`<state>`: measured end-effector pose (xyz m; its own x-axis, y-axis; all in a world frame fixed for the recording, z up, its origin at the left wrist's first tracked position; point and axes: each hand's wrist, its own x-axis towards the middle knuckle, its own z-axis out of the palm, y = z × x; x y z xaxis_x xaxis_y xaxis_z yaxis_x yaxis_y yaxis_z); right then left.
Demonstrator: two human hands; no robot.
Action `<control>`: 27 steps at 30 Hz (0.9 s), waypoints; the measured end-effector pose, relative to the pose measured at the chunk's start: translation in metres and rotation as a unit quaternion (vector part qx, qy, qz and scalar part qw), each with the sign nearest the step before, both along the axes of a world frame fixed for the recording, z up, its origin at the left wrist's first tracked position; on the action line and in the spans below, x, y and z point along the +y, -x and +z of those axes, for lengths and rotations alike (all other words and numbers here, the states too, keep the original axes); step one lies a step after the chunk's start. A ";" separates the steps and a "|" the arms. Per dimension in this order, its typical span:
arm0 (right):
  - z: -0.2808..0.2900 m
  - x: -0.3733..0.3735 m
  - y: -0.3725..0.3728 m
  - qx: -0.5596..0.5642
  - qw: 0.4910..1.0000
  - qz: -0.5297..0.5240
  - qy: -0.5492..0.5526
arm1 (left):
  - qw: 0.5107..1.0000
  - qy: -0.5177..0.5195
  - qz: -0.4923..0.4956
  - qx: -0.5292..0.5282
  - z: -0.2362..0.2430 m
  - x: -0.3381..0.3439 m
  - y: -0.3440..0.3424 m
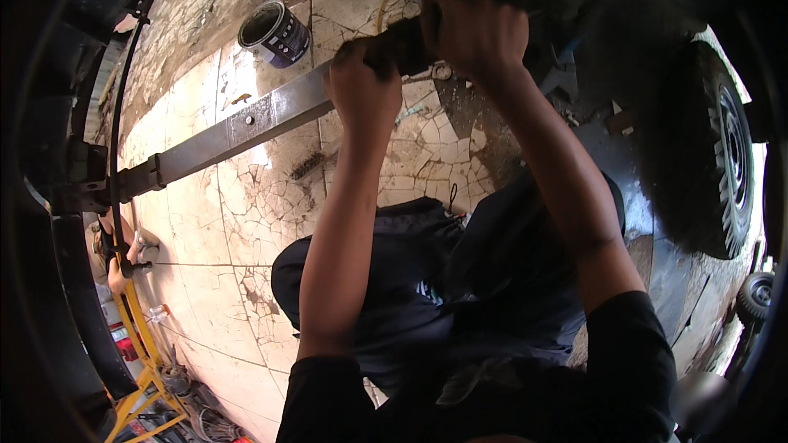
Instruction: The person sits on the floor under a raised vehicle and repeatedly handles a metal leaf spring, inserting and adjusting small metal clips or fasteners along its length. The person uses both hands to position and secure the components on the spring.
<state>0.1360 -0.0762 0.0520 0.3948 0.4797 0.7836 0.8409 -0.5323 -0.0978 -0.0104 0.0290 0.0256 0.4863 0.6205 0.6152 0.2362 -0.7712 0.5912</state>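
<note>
A grey square metal beam [275, 109] with a bolt head on its side slants across the view, from a dark frame at the left up toward the shadowed upper right. My left hand [367, 88] is closed at the beam, its fingers curled at the far side. Further along, my right hand [480, 36] is also closed, in deep shadow. Between both hands lies a dark stretch [408, 42]; whether it is part of the beam or a separate piece wrapped on it, I cannot tell. What the fingers grip is hidden.
An open paint can [283, 47] stands on the cracked tile floor [246, 221] beyond the beam. To the right is a large tyre [726, 151], with a smaller wheel [755, 293] below. A yellow metal stand [139, 361] and another person's leg [121, 266] show at the left.
</note>
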 end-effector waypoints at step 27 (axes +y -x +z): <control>-0.003 -0.002 -0.004 0.015 1.000 -0.001 0.022 | 0.999 0.020 -0.050 -0.002 -0.009 -0.010 0.012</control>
